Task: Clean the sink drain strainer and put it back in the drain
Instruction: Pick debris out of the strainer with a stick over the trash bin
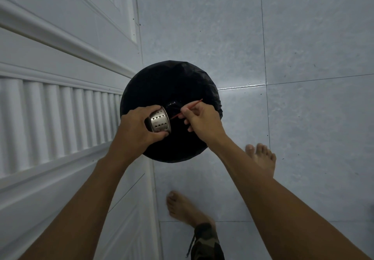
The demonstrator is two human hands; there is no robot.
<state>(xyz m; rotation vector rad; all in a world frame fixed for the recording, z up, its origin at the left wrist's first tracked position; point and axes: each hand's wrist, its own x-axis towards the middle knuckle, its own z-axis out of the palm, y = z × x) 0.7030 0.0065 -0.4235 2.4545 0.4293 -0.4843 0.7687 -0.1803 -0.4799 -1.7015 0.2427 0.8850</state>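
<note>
1. Left hand (136,127) is wrapped around the metal sink drain strainer (159,122): fingers curled over its top edge, thumb under its lower edge, clamped tight on it.
2. Strainer is a steel cup with rows of round holes in the wall. It's tipped on its side, open mouth facing right toward the other hand. Inside isn't visible from this angle.
3. Right hand (199,119) pinches a thin red stick (187,109) between thumb and fingertips, closed on it. Other fingers loosely curled.
4. Stick runs diagonally: lower-left tip sits at the strainer's mouth, upper-right end pokes out past the hand. Can't tell if the tip touches the metal.
5. Both hands and the strainer are held directly over a round bin lined with a black trash bag (172,81). Bag interior is too dark to tell what's in it, only a faint glossy patch near the middle.
6. Bin stands on a pale grey tiled floor (303,37), right up against a white panelled door (50,77) on the left.
7. Two bare feet on the tiles, near the bin; camouflage-pattern trouser hem (206,241) at bottom.
</note>
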